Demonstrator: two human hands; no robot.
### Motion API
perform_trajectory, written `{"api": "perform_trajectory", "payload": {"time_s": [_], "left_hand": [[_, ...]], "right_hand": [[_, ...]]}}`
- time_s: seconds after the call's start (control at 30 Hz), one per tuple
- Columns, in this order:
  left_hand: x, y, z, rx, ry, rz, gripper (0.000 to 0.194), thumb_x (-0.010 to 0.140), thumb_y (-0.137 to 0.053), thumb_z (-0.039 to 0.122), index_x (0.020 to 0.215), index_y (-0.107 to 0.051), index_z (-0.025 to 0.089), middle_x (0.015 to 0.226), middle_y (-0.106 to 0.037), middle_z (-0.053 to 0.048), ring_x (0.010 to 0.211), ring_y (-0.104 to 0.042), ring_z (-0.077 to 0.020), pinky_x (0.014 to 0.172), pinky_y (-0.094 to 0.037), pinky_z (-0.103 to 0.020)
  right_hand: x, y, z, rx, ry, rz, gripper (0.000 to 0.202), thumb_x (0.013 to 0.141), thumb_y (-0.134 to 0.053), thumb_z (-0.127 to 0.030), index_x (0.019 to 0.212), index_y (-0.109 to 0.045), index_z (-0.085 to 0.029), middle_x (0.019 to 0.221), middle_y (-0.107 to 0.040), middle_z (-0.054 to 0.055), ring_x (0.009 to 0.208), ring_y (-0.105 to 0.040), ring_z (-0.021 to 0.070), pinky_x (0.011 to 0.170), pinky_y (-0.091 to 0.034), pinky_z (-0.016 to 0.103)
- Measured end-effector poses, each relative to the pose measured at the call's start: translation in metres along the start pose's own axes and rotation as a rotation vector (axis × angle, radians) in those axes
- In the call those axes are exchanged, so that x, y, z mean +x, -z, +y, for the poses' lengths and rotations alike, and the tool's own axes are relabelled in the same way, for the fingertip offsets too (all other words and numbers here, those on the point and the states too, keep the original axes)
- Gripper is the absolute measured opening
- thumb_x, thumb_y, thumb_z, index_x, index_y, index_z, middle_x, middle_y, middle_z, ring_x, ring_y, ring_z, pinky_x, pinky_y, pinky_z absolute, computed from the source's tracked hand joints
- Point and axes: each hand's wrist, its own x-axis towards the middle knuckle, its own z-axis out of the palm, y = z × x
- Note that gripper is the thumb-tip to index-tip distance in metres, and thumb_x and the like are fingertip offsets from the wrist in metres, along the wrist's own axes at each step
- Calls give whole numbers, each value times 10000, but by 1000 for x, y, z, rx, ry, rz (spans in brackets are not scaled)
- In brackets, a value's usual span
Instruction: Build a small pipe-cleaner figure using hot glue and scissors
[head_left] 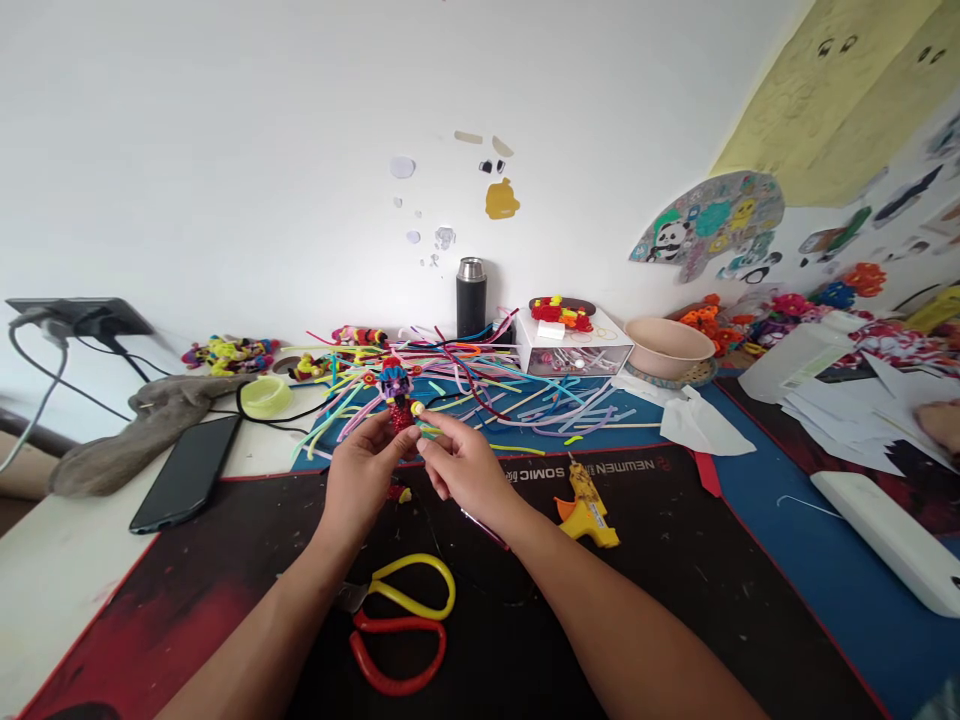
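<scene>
Both hands hold up a small pipe-cleaner doll [398, 388] above the far part of the black mat. It has a blue and red headdress, a purple face area and a dark red body. My left hand [367, 455] pinches the body from the left. My right hand [461, 455] closes on its right side, beside a small yellow tip; its lower fingers are curled under. Scissors [412, 588] with one yellow and one red handle lie on the mat below the hands. A yellow glue gun [589, 510] rests to the right of my right forearm.
Many coloured pipe cleaners [510, 400] spread behind the hands. Farther back stand a black thermos [471, 300], a white box [574, 350] and a beige bowl [670, 345]. A phone [187, 472] and a roll of yellow-green tape [266, 398] lie left; white papers [847, 425] lie right.
</scene>
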Motion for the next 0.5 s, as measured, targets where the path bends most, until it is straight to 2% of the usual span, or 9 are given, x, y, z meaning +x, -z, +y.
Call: {"api": "perform_trajectory", "payload": {"time_s": [0.2,0.4,0.5], "left_hand": [[3,3,-4,-9,-28,36,564,683,-964,590,1020,-783,176,868,-792,-46,781,-705,-235,727,-541,-334],[4,5,-9,-68,-40,-3,556,753,-952,562,1103,-752,179,920,-809,-52,825,-722,-236,777,-562,-338],[4,5,-8,-82,-39,15,562,752,-954,553,1115,-731,187,906,-797,-37,826,-717,-231,773,-557,-330]], "right_hand": [[-1,-2,-1,-20,1,-8,550,1037,-599,-267,1567,-634,-124,560,-539,-102,419,-438,98,455,-380,237],[-3,-4,2,-63,47,8,496,1036,-610,-267,1510,-686,-142,566,-537,-90,419,-447,102,456,-389,243],[-4,-5,1,-81,54,6,510,1038,-628,-291,1529,-680,-167,585,-544,-86,428,-447,102,464,-401,245]]}}
